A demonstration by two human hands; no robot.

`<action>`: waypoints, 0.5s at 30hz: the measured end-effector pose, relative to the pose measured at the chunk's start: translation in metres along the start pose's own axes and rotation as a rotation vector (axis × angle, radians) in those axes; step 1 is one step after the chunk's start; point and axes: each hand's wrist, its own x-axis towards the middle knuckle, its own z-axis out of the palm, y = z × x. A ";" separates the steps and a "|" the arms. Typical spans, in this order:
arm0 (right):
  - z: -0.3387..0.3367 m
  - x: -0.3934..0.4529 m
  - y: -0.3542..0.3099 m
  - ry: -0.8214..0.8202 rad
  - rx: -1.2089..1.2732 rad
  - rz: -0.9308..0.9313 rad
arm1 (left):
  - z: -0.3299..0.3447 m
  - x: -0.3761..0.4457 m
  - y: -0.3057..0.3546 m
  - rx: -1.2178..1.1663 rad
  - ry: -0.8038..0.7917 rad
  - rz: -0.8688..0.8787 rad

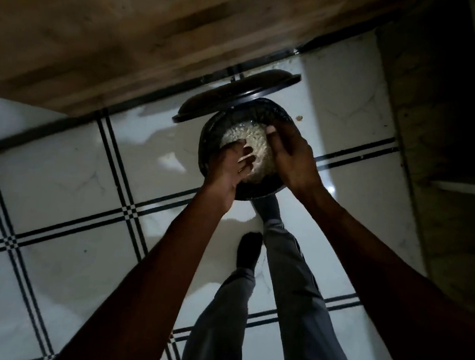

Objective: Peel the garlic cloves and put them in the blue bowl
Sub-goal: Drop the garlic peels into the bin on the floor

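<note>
Spill risk: both hands in a dark bowl (214, 140) on the floor.
Left hand (232, 164), fingers spread, presses pale contents (258, 147); right hand (287, 158) curls over the 3 o'clock rim; tipping scatters them.

Dim room, low light overall. Floor (65, 180) is glossy white tile with faint marble veining; thin double black lines run across it as a grid, small checkered squares where they cross. Tile picks up soft glare patches, one bright spot of reflected light (330, 188) at right. A brown, mottled wall (123, 29) fills the top of the view, meeting the floor along a dark strip (163, 94). At right a rough grey-brown concrete surface (436, 146) stands mostly in shadow, with a pale ledge (462, 187) jutting from it. A small pale scrap (299, 117) lies on the tile near the wall.
</note>
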 end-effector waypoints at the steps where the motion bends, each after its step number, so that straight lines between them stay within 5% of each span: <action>1: -0.014 -0.022 -0.008 0.009 -0.005 -0.056 | 0.001 -0.021 0.002 0.120 0.016 0.053; 7: -0.154 -0.162 -0.056 0.316 -0.064 -0.112 | 0.062 -0.184 0.028 0.683 -0.141 0.574; 15: -0.368 -0.383 -0.046 0.843 0.051 -0.100 | 0.263 -0.361 -0.010 1.009 -0.622 0.920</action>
